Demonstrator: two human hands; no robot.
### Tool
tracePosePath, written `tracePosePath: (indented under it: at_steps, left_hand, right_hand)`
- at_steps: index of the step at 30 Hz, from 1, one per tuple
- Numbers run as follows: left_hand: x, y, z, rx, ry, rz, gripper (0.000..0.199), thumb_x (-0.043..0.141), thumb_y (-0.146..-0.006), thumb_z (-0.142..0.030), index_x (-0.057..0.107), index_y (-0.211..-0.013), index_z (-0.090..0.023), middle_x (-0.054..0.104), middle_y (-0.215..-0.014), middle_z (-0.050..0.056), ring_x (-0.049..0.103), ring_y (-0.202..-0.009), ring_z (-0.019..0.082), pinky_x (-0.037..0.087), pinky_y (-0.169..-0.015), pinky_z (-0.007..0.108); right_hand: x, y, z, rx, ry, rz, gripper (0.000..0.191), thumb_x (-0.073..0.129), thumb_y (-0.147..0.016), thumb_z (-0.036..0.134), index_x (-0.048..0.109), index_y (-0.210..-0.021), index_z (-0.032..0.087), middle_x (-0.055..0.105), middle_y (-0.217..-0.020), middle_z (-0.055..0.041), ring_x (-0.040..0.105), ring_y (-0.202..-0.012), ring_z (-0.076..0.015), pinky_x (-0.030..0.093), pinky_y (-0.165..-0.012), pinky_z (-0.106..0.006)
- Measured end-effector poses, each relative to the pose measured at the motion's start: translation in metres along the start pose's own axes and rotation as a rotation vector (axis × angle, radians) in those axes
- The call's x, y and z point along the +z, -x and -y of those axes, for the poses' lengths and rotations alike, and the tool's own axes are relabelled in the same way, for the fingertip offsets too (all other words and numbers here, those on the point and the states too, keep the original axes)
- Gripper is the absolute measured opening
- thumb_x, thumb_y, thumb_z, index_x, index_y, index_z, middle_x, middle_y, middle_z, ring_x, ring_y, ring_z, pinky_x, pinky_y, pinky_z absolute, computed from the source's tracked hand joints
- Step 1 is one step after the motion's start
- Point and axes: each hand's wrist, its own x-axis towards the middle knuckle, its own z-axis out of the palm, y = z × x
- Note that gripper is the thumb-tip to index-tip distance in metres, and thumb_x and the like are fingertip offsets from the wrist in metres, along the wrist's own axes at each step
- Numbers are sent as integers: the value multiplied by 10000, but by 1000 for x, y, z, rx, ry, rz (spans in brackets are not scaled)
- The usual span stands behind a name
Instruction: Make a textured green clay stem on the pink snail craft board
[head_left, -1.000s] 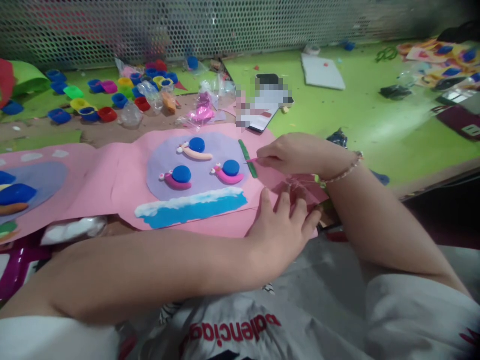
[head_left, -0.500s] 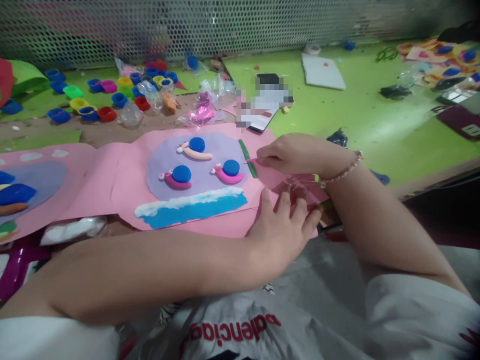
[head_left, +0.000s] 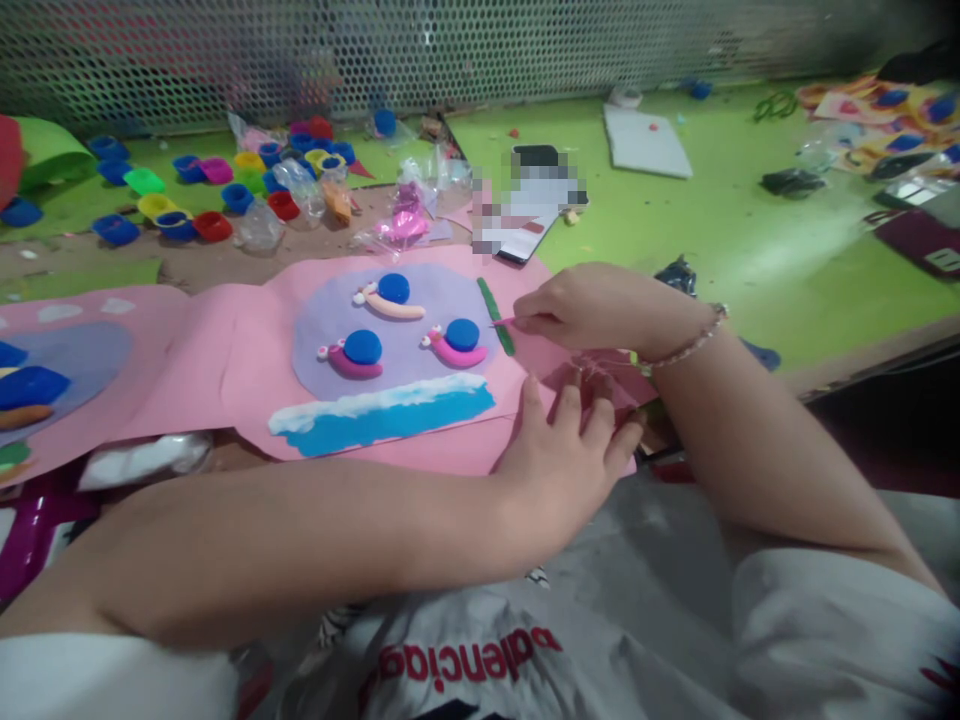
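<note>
My right hand pinches a thin pink pointed tool, its tip at a flattened green clay strip. The strip lies on a pink sheet, just right of a lilac oval. My left hand rests flat with fingers spread on the sheet's lower right part, near some clear crinkled plastic. On the oval sit three clay snails with blue caps: a peach one, a magenta one and a pink one. Below them runs a blue clay band with a white upper edge.
Several coloured caps and plastic bags lie at the back left, before a perforated metal screen. A phone, partly pixelated, lies behind the sheet. Farther right are a white board and green scissors.
</note>
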Motion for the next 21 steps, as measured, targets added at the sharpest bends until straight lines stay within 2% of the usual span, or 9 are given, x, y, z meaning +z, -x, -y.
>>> tracePosePath:
  at_steps: [5, 11, 16, 21]
  left_hand:
    - [1, 0, 0, -3, 1, -19, 518, 300, -961, -262, 315, -1478, -224, 366, -1510, 127, 382, -1336, 373, 336, -1037, 627]
    - [3, 1, -2, -6, -6, -21, 528, 306, -956, -252, 302, -1482, -210, 375, -1501, 127, 354, -1355, 372, 339, -1038, 617]
    - [5, 0, -3, -11, -11, -35, 543, 334, -939, -234, 306, -1481, -207, 366, -1502, 135, 336, -1362, 393, 331, -1037, 624]
    - [3, 0, -2, 6, -23, -3, 588, 405, -923, -295, 278, -1490, -200, 349, -1511, 143, 339, -1357, 388, 332, -1036, 616]
  right_hand:
    - [-1, 1, 4, 25, 20, -20, 290, 358, -899, 252, 387, -619, 188, 339, -508, 26, 214, -484, -93, 182, -538, -295]
    - [-1, 1, -6, -25, -109, -58, 284, 377, -897, 248, 337, -622, 190, 307, -513, 35, 210, -504, -92, 186, -539, -286]
    - [-1, 1, -7, -5, -126, -27, 288, 383, -893, 256, 330, -617, 193, 299, -514, 34, 215, -518, -100, 186, -554, -295]
    - [0, 0, -6, -11, -140, -28, 271, 396, -867, 217, 310, -611, 192, 266, -509, 41, 186, -507, -95, 172, -538, -295]
